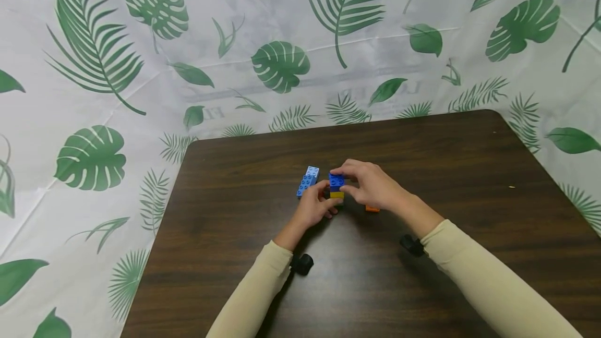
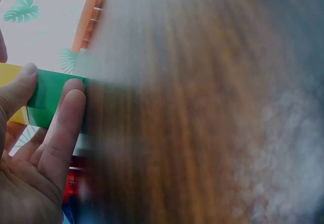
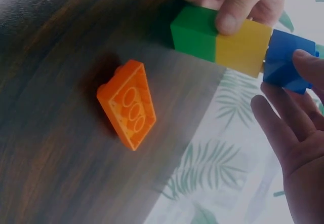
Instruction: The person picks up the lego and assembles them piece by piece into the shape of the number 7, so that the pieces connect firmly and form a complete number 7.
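Note:
In the head view my left hand (image 1: 313, 206) grips an upright stack, a yellow brick (image 3: 248, 46) over a green brick (image 3: 193, 31). The thumb presses across the side of both, as the left wrist view shows. My right hand (image 1: 373, 185) pinches a dark blue brick (image 1: 336, 180) between thumb and fingers at the top of the yellow one. In the right wrist view, a thin gap shows between the blue and yellow bricks. An orange brick (image 3: 129, 105) rests on its side near the right hand, its hollow underside showing.
A medium blue brick (image 1: 305, 185) and a paler blue brick (image 1: 313, 171) lie end to end beyond my left hand. Something red with studs (image 2: 72, 182) shows at the left wrist view's lower edge. A leaf-print cloth (image 1: 220, 82) hangs behind the dark wooden table (image 1: 244, 171).

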`<state>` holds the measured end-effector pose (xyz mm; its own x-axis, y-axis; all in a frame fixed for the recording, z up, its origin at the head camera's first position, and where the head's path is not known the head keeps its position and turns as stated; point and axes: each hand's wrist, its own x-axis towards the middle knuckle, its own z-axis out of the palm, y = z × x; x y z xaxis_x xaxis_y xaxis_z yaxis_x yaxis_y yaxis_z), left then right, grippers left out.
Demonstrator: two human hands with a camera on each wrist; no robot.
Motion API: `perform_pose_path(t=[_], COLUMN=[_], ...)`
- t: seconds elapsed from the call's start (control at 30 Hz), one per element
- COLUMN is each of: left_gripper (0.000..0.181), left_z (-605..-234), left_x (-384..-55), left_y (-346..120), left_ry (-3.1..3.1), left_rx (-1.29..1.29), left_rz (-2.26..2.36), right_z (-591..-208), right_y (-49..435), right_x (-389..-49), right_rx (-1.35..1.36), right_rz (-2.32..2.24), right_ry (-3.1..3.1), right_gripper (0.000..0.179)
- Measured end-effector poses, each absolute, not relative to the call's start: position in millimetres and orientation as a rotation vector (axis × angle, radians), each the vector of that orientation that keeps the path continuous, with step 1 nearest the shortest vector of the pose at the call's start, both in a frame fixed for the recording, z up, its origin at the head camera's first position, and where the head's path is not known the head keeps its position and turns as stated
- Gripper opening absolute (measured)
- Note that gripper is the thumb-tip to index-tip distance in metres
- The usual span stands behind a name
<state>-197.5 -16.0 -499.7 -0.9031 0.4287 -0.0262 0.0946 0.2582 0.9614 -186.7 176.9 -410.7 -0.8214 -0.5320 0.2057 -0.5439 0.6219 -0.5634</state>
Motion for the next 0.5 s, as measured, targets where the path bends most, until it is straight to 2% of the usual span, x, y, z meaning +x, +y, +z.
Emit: perform_pose_path(t=[0.5], left_gripper=[0.033], left_z=[-500.6], left_x=[-197.5], left_y=[-15.9], left_ry=[2.263], left_rx=[0.487], left_rz=[1.666], right_z=[-413.4], right_y=[178.7], right_x=[-188.2], right_rx=[0.932], right_rz=[0.997], right_ry=[-2.816], right_gripper=[0.042])
